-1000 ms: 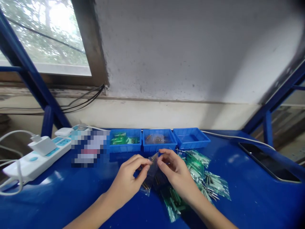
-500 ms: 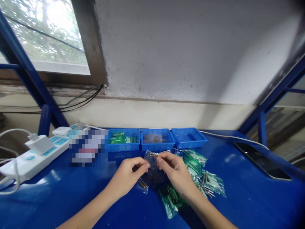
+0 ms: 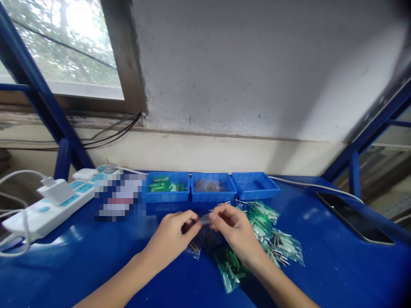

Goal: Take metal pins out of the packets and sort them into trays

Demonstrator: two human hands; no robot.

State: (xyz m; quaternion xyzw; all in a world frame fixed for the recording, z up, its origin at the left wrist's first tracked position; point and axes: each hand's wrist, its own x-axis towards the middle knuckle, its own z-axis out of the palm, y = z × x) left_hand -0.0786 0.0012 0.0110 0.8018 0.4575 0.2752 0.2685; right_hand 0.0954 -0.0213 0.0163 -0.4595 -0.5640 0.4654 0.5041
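Both hands pinch a small clear plastic bag (image 3: pixel 204 220) between their fingertips, over the table's middle. My left hand (image 3: pixel 173 235) has its thumb and forefinger closed on the bag's left end. At the other end, the fingers of my right hand (image 3: pixel 236 233) are closed too. The bag looks narrow and crumpled; its contents do not show. Just below lies a clear bag of brass-coloured pins (image 3: pixel 194 249), partly covered by my left hand. A green-tinted bag of small rods (image 3: pixel 231 270) rests under my right wrist.
Three blue bins stand behind: the left bin (image 3: pixel 167 197) holds green bags, the middle bin (image 3: pixel 212 197) clear ones, beside a right bin (image 3: pixel 257 194). Green bags (image 3: pixel 261 214) and loose metal pins (image 3: pixel 280 256) lie right. A power strip (image 3: pixel 35 220) and phone (image 3: pixel 355 218) flank them.
The clear bag stood spread upright between my hands, with brass-coloured pins near my right fingertips. Now it is flattened lower, and those pins are out of sight. My left fingers have curled in.
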